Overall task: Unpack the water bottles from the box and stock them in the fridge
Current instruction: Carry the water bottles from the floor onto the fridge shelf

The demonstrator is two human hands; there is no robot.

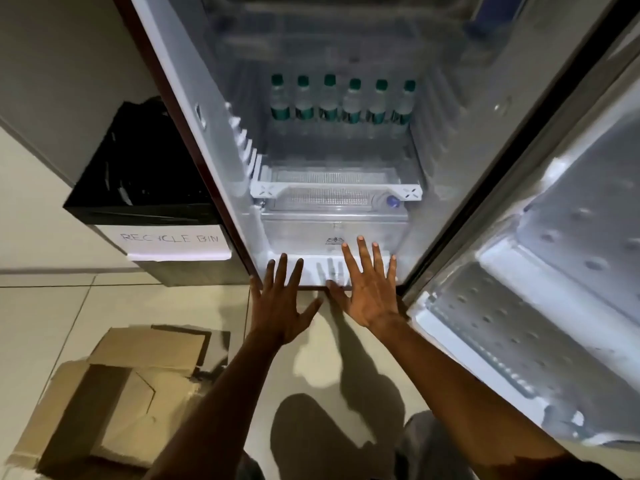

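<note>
with both hands, left (282, 306) and right (370, 292), spread flat and empty before the fridge (450, 161), six bottles (341, 100) crowd its shelf, so careless reaching could topple them.

Bare forearms — grey trousers (426, 448)

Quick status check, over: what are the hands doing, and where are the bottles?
Left hand and right hand open, fingers spread, holding nothing. Six water bottles in a row on the fridge shelf. Box on floor, left. Nothing blocking.
</note>
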